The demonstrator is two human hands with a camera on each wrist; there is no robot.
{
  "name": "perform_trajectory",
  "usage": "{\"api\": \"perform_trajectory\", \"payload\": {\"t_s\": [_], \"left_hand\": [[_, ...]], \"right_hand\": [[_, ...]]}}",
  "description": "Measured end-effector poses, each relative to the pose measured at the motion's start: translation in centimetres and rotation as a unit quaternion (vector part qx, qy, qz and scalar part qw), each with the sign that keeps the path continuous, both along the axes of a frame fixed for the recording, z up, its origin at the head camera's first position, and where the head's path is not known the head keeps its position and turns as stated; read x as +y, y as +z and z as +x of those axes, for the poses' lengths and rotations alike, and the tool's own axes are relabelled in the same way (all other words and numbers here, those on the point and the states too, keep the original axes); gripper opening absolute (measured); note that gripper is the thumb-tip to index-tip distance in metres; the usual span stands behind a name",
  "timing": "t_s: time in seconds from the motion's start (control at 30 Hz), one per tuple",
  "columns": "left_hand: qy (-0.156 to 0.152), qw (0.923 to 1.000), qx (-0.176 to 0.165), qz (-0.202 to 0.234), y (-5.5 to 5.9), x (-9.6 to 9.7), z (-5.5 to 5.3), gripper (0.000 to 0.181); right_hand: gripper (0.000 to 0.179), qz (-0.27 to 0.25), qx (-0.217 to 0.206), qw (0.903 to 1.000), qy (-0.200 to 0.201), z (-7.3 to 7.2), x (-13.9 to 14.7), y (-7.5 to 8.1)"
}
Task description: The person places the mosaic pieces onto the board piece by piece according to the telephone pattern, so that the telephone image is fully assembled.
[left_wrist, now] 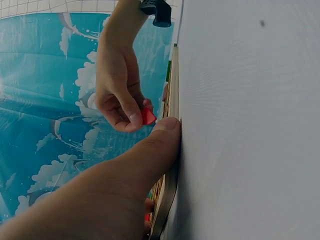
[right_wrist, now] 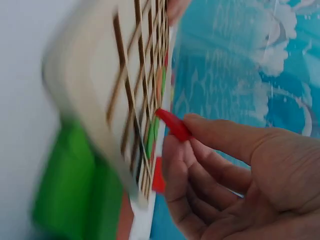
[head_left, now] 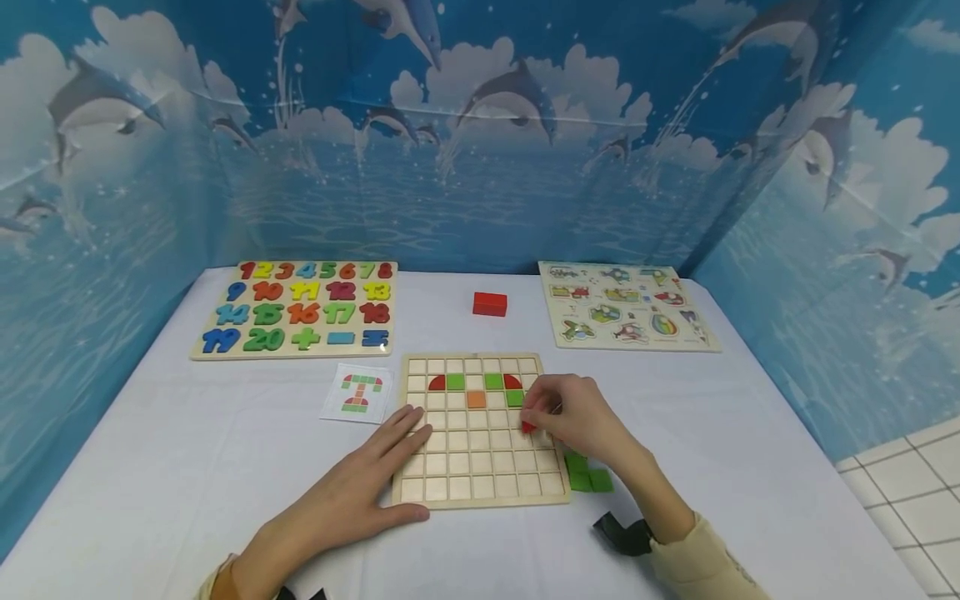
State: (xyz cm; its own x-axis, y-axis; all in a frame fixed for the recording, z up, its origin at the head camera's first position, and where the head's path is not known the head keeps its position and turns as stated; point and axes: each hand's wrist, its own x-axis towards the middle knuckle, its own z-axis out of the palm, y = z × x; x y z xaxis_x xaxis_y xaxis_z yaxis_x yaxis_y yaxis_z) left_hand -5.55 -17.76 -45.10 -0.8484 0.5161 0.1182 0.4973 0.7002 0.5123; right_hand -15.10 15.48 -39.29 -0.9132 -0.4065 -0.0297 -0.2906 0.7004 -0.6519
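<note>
A wooden grid board [head_left: 480, 503] lies on the table with several coloured tiles in its upper rows. Among them are a red quarter-round tile [head_left: 437, 383], a green square tile [head_left: 455, 382] and an orange square tile [head_left: 476, 400]. My left hand [head_left: 367, 479] rests on the board's left side, fingers extended over the squares and thumb along the front edge. Between thumb and fingers, my right hand [head_left: 573, 412] pinches a small red tile [right_wrist: 173, 125] over the right part of the board. Just left of the board lies a pattern card [head_left: 358, 392].
Loose green tiles [head_left: 588, 475] lie at the board's right edge, near my right forearm. Red blocks [head_left: 490, 304] sit behind the board. A number puzzle [head_left: 296, 308] stands back left, a picture puzzle [head_left: 628, 307] back right. A dolphin-print curtain [head_left: 480, 208] encloses the table.
</note>
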Motion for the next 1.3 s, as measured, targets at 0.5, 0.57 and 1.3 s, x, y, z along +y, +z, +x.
{"api": "perform_trajectory", "payload": {"t_s": [0.5, 0.57, 1.3], "left_hand": [[-0.003, 1.0000, 0.006, 0.002, 0.1, 0.1, -0.1, 0.096], [-0.004, 1.0000, 0.007, 0.002, 0.1, 0.1, -0.1, 0.096], [-0.003, 1.0000, -0.002, 0.004, 0.2, 0.1, -0.1, 0.096]], "right_hand": [[0.017, -0.033, 0.019, 0.9993, -0.004, 2.3, -2.6, -1.3], [0.017, -0.023, 0.025, 0.9994, 0.005, 2.4, -2.6, -1.3], [0.016, 0.024, 0.015, 0.9980, -0.056, -1.2, 5.8, -1.0]]}}
